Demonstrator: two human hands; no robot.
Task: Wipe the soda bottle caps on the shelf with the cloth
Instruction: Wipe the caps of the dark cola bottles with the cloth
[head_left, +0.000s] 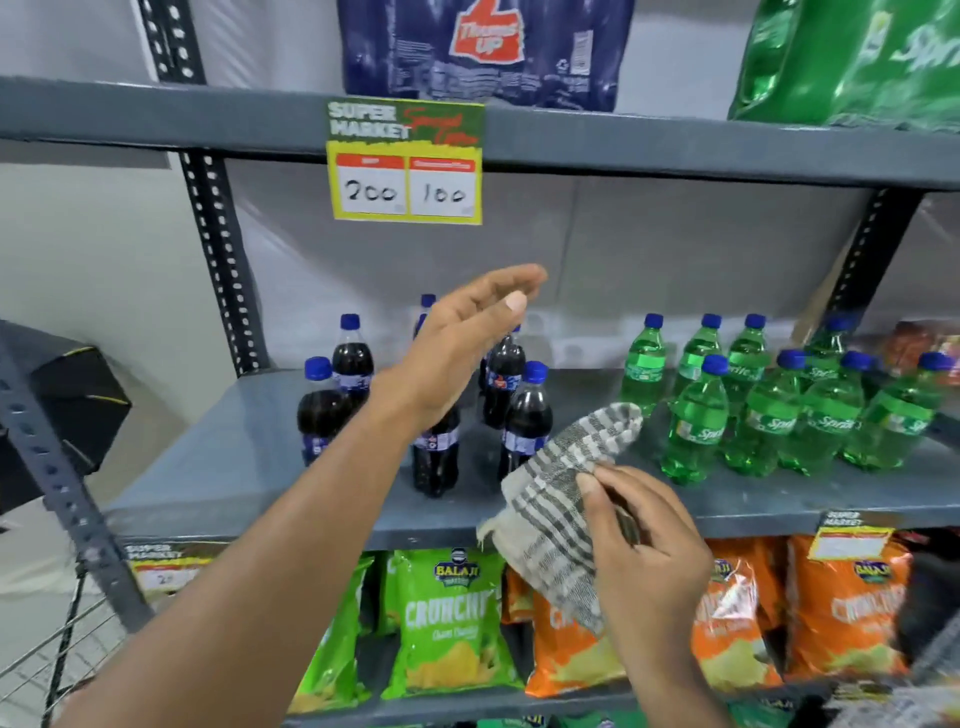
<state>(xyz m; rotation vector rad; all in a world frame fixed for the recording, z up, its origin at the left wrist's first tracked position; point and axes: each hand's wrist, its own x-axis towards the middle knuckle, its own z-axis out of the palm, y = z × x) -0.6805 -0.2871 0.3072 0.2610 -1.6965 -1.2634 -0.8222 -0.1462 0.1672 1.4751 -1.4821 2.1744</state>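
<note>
Several dark cola bottles (525, 415) with blue caps stand on the left part of the grey metal shelf (234, 457). Several green Sprite bottles (696, 426), also blue-capped, stand to their right. My left hand (457, 343) hovers over the cola bottles, fingers stretched out and holding nothing, and it hides some of their caps. My right hand (639, 545) is lower, in front of the shelf's edge, gripping a grey-and-white striped cloth (566, 483). The cloth's upper end reaches up between the cola and Sprite groups, close to one cola bottle.
A yellow price tag (405, 161) hangs from the upper shelf, which carries wrapped Thums Up (483, 47) and Sprite packs (852, 57). Green (441, 623) and orange chip bags (847, 608) fill the shelf below. A perforated upright (218, 218) and a wire basket (52, 644) are at left.
</note>
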